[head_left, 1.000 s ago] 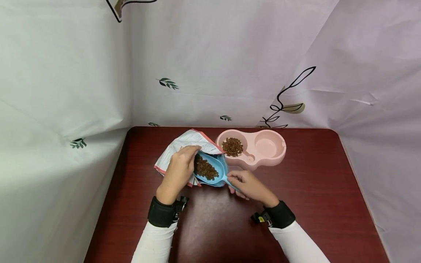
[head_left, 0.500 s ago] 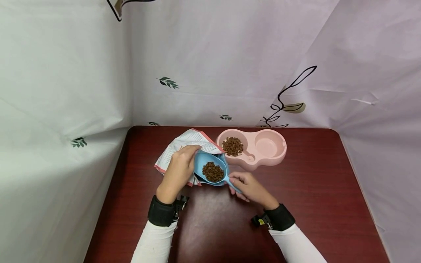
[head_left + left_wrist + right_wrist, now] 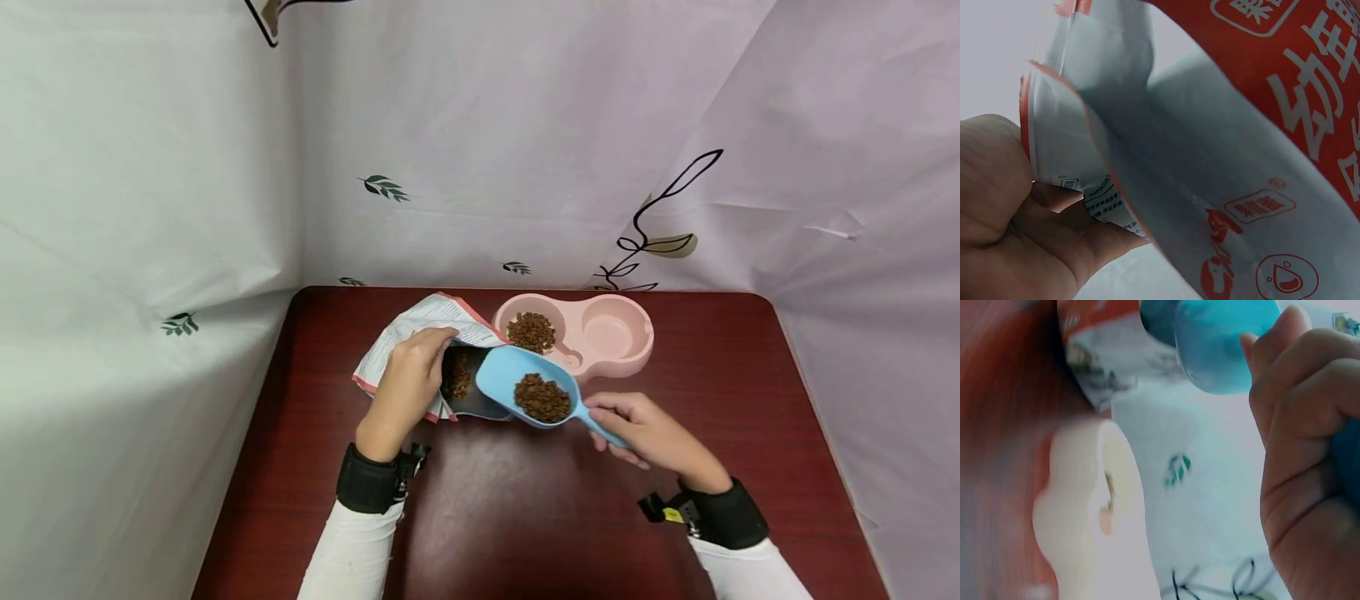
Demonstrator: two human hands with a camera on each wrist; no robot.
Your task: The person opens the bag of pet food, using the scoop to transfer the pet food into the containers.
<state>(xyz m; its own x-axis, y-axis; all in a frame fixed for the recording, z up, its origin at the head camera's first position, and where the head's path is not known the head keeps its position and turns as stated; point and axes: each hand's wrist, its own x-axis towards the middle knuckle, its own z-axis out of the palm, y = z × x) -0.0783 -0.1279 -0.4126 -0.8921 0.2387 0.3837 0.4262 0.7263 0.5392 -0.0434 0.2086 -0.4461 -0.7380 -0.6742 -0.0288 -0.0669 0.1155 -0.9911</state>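
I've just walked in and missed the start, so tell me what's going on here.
A person's left hand holds a bag with its mouth open, and brown pellets show inside. Their right hand grips the handle of a blue scoop loaded with pellets; in the head view its front end overlaps the bag's mouth. Behind stands a pink double bowl, with pellets in the side nearer the bag and none visible in the other.
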